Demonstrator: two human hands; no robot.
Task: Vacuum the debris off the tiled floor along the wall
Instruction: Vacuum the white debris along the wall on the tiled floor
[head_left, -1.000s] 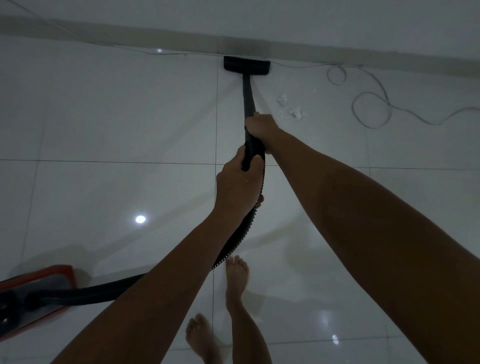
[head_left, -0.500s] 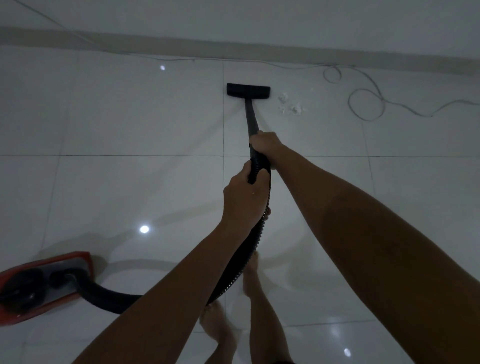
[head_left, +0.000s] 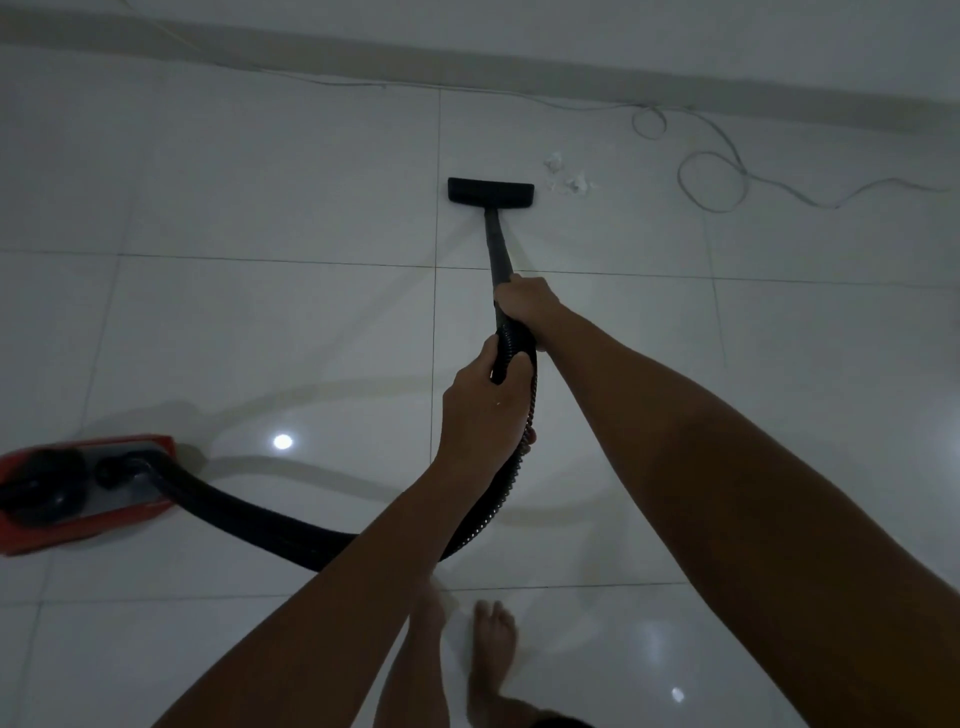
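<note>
A black vacuum wand (head_left: 497, 247) runs forward to a flat black floor head (head_left: 491, 192) resting on the white tiles, some way short of the wall. My right hand (head_left: 527, 302) grips the wand's upper end. My left hand (head_left: 485, 415) grips just behind it, where the ribbed black hose (head_left: 270, 525) begins. Small white scraps of debris (head_left: 566, 175) lie just right of the floor head, apart from it. The hose loops back left to the red vacuum body (head_left: 78, 493).
A thin grey cable (head_left: 711, 179) lies in loops on the floor right of the debris and trails along the grey skirting (head_left: 519, 67). My bare feet (head_left: 493, 644) stand at the bottom centre. The glossy tiles reflect ceiling lights.
The floor head has been drawn back from the skirting toward me, roughly half a tile. The red vacuum body shows more fully at the left. My feet have shifted backward. The debris stays in place.
</note>
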